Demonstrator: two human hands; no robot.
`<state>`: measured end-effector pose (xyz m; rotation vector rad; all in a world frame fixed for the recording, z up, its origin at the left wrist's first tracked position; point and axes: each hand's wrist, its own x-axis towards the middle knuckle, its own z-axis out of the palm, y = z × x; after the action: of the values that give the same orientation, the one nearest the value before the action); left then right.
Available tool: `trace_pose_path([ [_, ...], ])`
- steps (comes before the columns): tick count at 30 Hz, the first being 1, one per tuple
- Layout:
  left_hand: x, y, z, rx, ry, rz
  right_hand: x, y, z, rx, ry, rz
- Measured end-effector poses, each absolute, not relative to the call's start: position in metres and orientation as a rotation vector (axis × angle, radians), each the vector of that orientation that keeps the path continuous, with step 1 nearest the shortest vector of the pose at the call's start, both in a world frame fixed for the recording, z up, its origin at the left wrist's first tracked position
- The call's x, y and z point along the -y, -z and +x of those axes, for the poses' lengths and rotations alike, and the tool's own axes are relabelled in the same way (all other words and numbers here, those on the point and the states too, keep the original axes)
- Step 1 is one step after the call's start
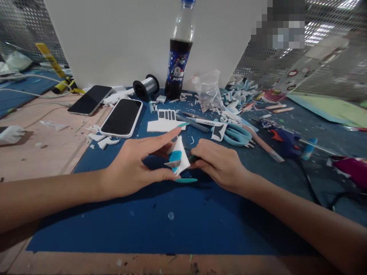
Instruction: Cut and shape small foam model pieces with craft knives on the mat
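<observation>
Piece (183, 154) held in left hand (140, 162), right hand (219, 164) just beside it

White-and-blue piece is over the blue mat (137, 221), between both hands. Left fingers clamped on it, thumb at the lower edge, index finger at the upper. Right fingers together around a dark green thing (194, 158), mostly hidden; can't tell whether it touches the piece. Mat lies on the wooden counter (51, 137). Behind the hands: white-cased phone (122, 118), with a black phone (90, 100) beyond it to the left; spool (149, 84), bottle (177, 68), plastic bag (208, 91). Scissors (231, 133) with light-blue handles lie beyond the right hand, glue gun (286, 143) farther right. Scraps (241, 93) heaped right of the bag.
</observation>
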<state>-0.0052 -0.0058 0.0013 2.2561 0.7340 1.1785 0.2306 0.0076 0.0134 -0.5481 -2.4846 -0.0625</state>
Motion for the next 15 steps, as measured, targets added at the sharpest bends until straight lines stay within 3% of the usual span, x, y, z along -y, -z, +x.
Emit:
trace_pose_path([
  [15, 0.0070, 0.0041, -0.0042, -0.805, -1.156, 2.084, -0.0100, -0.0115, 0.2324, 2.537, 0.038, -0.596],
])
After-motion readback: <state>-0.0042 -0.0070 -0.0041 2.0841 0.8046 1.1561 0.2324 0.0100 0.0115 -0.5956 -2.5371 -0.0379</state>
